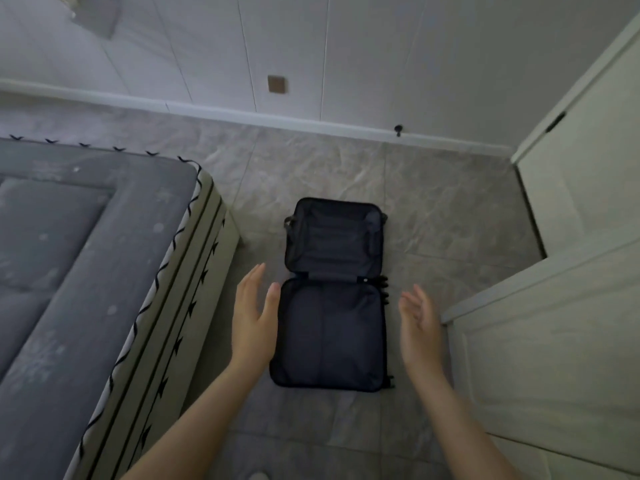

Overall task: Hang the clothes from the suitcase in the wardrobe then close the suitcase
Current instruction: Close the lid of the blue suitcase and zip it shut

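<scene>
At frame centre the suitcase (332, 292) lies open on the floor, and we see no clothes in it, so closing seems the step in hand. Our left hand (254, 317) and right hand (420, 322) flank its lower half with fingers straight, holding nothing; next we judge one half must fold over the other.

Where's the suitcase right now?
In the head view the suitcase lies open on the floor tiles, centre frame, between the bed on the left and the wardrobe on the right.

Dark suitcase (332, 296), lying open flat on floor, halves empty
</scene>
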A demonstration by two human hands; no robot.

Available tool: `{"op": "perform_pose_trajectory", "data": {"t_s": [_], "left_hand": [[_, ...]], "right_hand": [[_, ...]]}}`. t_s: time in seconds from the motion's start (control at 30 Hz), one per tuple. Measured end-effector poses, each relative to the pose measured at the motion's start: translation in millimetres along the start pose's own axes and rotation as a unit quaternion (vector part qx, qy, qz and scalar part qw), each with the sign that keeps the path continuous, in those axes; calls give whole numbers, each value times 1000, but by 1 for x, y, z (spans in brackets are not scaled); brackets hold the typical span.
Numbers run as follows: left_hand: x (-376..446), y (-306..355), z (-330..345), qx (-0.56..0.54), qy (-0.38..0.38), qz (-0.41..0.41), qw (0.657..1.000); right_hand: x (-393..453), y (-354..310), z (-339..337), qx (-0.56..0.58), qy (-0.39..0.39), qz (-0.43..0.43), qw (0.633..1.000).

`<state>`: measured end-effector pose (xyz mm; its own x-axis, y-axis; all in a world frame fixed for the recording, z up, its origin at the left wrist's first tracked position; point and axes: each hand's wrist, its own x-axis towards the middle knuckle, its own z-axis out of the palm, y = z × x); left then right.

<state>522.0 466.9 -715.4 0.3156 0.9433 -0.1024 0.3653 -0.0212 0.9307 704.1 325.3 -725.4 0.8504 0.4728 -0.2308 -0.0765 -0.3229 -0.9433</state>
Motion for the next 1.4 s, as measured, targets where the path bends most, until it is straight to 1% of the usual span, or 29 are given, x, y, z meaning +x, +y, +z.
{"op": "perform_pose_trajectory", "data": {"t_s": [0.17,0.27,0.37,0.53,0.6,0.63,0.67,0.7,0.73,0.77,0.8,0.83,0.87,0.9,0.93,0.97,1.0,1.03,1.07,1.13,1.17,1.2,1.27,1.33,1.4], "left_hand": [[-5,-89,13,53,-28,-44,997],[-10,-155,23,111,-49,-31,992],[-10,-207,34,156,-64,-14,986],[-1,-312,72,205,-76,7,976],[4,-351,89,249,-95,24,964],[6,-372,99,294,-124,70,945],[9,-388,107,355,-169,149,907],[10,-406,117,413,-221,247,848],[10,-424,129,454,-269,326,785],[9,-434,136,498,-305,367,724],[10,-451,147,531,-329,391,676],[13,-465,155,563,-358,392,633],[18,-478,164,585,-396,379,598],[22,-491,172,605,-426,356,571],[25,-502,177,623,-444,329,554],[27,-510,181,642,-446,310,542],[27,-516,183,649,-448,292,541],[22,-523,185,650,-452,271,548],[16,-532,186,641,-454,242,569],[4,-549,186,631,-447,174,610],[0,-554,185,630,-434,158,625],[-1,-557,184,632,-423,157,631],[1,-557,180,638,-411,161,631],[9,-551,176,643,-411,167,624],[22,-536,168,641,-410,172,626]], "right_hand": [[2,97,12,-59,-5,44,997],[-2,176,32,-110,-31,59,992],[-3,236,47,-147,-50,70,985],[24,342,70,-181,-49,37,981],[39,382,74,-218,-61,17,974],[50,405,76,-243,-67,3,968],[59,424,77,-271,-78,-7,959],[67,445,78,-297,-95,-14,950],[72,467,79,-323,-118,-23,939],[75,481,79,-341,-148,-25,928],[77,501,79,-362,-174,-31,915],[77,518,79,-391,-199,-38,898],[80,532,79,-429,-228,-42,873],[83,544,77,-466,-258,-37,846],[86,552,78,-495,-289,-29,819],[89,557,78,-520,-320,-21,792],[92,559,80,-544,-351,-16,762],[91,561,81,-563,-373,-13,737],[88,562,83,-582,-382,-13,718],[81,565,86,-619,-359,-46,697],[77,566,88,-633,-340,-72,692],[74,567,89,-643,-325,-94,687],[69,567,90,-652,-317,-117,679],[72,560,91,-650,-329,-130,673],[78,543,90,-632,-345,-133,681]]}}
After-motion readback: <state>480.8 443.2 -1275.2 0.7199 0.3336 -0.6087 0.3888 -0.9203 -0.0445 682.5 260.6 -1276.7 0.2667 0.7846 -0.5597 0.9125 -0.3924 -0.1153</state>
